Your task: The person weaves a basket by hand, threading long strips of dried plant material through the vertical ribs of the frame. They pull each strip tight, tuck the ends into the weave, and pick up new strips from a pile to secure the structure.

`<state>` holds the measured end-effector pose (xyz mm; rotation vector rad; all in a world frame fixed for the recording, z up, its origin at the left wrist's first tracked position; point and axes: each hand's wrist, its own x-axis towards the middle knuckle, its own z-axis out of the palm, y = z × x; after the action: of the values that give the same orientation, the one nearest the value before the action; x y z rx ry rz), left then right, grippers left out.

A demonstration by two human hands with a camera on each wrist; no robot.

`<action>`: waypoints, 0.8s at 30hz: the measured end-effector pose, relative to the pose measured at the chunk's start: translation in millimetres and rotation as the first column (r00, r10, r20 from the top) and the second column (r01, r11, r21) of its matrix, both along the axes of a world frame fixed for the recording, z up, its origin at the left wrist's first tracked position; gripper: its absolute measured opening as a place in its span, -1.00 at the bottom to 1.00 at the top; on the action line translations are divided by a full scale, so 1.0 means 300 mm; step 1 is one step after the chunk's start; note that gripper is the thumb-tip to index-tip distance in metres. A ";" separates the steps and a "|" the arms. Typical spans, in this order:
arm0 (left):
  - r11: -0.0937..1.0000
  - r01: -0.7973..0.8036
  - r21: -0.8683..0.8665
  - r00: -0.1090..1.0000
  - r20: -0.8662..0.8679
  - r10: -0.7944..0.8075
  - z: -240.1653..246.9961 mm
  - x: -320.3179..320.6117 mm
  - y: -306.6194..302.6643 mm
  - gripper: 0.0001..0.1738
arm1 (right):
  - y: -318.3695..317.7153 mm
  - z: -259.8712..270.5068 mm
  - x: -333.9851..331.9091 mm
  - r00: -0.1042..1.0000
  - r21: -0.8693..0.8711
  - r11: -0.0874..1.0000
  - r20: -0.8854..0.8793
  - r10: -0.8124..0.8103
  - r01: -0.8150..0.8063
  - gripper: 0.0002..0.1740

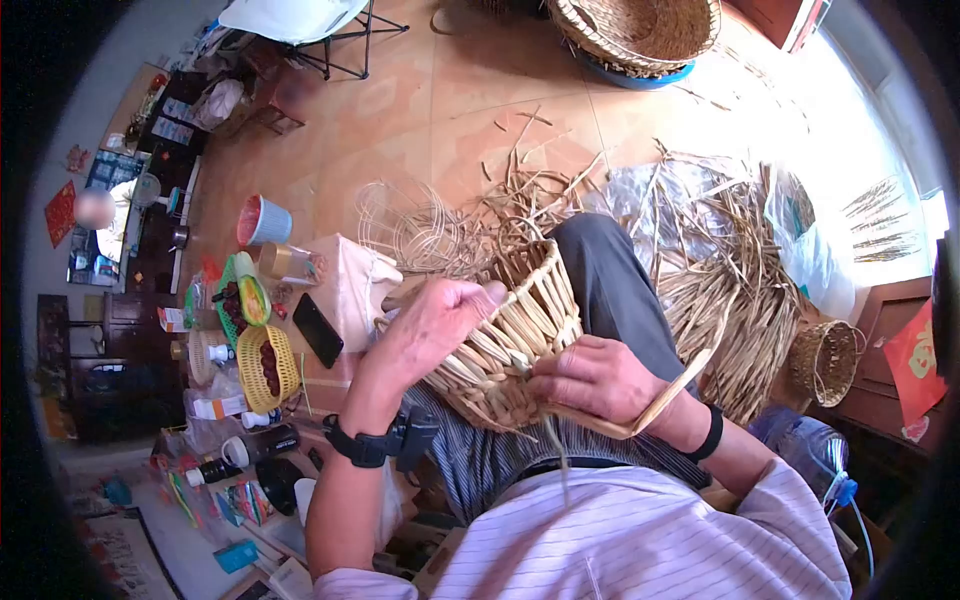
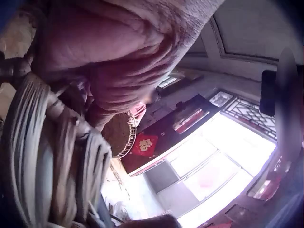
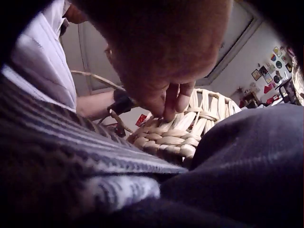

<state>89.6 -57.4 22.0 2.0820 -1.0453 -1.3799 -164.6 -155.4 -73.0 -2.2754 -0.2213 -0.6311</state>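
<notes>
A half-woven straw basket (image 1: 545,318) lies tilted on the person's lap, its opening facing away. At its upper left rim the left hand (image 1: 432,328) grips the wall, with some fingers hidden behind it. Bundled straw stakes (image 2: 71,156) fill the lower left of the left wrist view, right under that hand. The right hand (image 1: 604,380) pinches a straw strand against the basket's near side. A long twisted length of straw (image 1: 690,374) loops out beside that hand toward the right forearm. In the right wrist view, the fingertips (image 3: 181,102) press at the woven wall (image 3: 206,116).
Loose straw (image 1: 730,330) is heaped on the floor to the right, near a small basket (image 1: 825,362). Coiled thin strips (image 1: 415,220) lie ahead. A cloth-covered stand with a phone (image 1: 318,330) and a yellow basket (image 1: 268,368) are at left. A large round basket (image 1: 640,35) stands far ahead.
</notes>
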 end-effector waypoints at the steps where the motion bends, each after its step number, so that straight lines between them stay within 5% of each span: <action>1: 0.999 0.034 0.031 0.999 -0.014 -0.033 0.008 -0.006 -0.002 -0.61 | -0.005 0.014 0.001 0.999 0.128 0.992 -0.035 -0.018 0.022 -0.61; 3: 0.993 0.088 0.084 0.996 -0.028 -0.086 0.025 -0.034 -0.013 -0.57 | -0.012 0.037 0.012 0.988 0.315 0.939 -0.113 -0.105 0.136 -0.63; 5: 0.976 0.212 -0.051 0.977 0.033 -0.210 -0.089 -0.014 0.004 -0.56 | 0.026 0.037 0.042 0.962 0.450 0.852 -0.183 -0.203 0.266 -0.66; 8: 0.965 0.238 -0.114 0.955 0.206 -0.211 -0.119 -0.031 0.009 -0.50 | 0.045 -0.011 0.093 0.926 0.464 0.803 -0.231 -0.298 0.374 -0.69; 13: 0.976 0.185 -0.114 0.944 0.296 -0.144 -0.142 -0.049 -0.001 -0.51 | 0.056 -0.014 0.116 0.909 0.398 0.818 -0.224 -0.352 0.415 -0.69; 24: 0.979 0.170 -0.110 0.959 0.248 -0.138 -0.199 -0.037 -0.007 -0.55 | 0.086 -0.052 0.127 0.922 0.636 0.668 -0.278 -0.270 0.387 -0.75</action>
<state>78.5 -59.6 -37.7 2.1454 -1.3841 -1.1135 -126.3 -129.6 -88.6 -1.6196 0.4631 -0.5782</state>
